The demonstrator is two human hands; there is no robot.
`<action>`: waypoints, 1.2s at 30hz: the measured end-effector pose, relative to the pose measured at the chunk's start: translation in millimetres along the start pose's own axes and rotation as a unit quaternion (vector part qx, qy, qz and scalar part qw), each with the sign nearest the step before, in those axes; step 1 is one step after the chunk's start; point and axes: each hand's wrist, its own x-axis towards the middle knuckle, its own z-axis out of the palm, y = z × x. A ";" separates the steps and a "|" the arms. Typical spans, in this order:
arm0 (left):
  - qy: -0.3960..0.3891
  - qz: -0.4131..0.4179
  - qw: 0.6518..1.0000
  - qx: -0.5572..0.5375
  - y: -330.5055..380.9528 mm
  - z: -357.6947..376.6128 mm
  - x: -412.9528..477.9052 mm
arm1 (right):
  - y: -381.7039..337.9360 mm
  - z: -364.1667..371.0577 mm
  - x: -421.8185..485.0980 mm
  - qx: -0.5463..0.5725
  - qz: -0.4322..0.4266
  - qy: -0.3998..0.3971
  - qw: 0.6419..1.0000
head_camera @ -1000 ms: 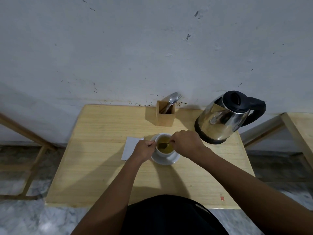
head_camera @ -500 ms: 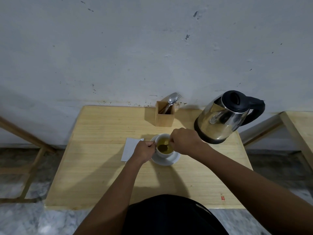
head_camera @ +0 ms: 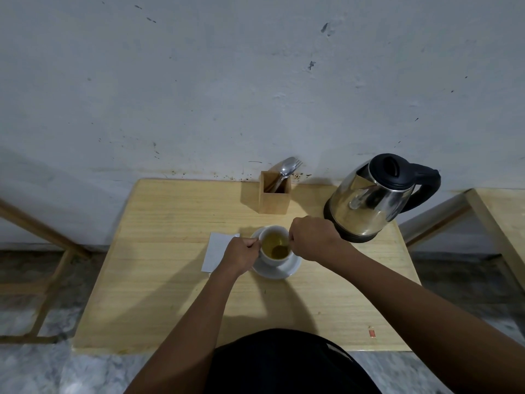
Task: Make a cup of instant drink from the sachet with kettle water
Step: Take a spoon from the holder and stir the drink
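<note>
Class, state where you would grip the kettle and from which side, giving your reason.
Grip the kettle by its black handle, coming from the right: the handle loops out on that side, clear of the possibly hot steel, with an open gap to curl round.

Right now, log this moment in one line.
step: stir | left hand: grips cup | right hand: holds spoon in drink | kettle: upright on table

glossy steel kettle (head_camera: 366, 206), matt pale wood table (head_camera: 159, 280), white glazed cup (head_camera: 274, 260)

Your wooden table (head_camera: 159, 294).
It carries a kettle (head_camera: 366, 206) back right, cutlery box (head_camera: 274, 199) behind, saucer (head_camera: 287, 270) and white paper (head_camera: 216, 248) mid-table.
</note>
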 end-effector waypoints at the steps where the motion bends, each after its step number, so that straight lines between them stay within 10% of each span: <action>1: -0.001 -0.001 1.000 0.003 0.2 -0.2 -0.4 | -0.9 1.0 1.0 0.015 -0.002 -0.005 1.000; 36: 0.003 -0.012 1.000 0.009 1.3 0.7 2.9 | -4.8 -4.4 -1.5 -0.006 0.017 0.003 1.000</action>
